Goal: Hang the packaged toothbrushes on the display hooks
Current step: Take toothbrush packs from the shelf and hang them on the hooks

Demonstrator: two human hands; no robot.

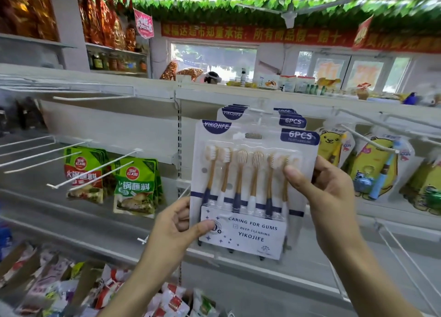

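In the middle of the frame a person is holding up a pack (253, 187) of six toothbrushes in front of the shelf. The left hand (181, 223) is pinching the lower left corner, thumb on the printed card and fingers curled behind. The right hand (322, 190) is gripping the right edge higher up, thumb pressing on the clear blister. Both grips are closed on the pack, and it is tilting slightly.

Just behind, upper centre, more packs (238, 113) are already hanging on a hook (259, 110). The held pack's slot (253, 135) is sitting below that hook, not yet threaded.

It looks light, a stiff card with a thin plastic shell that would probably dent if squeezed. The edges seem the safest hold, keeping the slot free for the hook.
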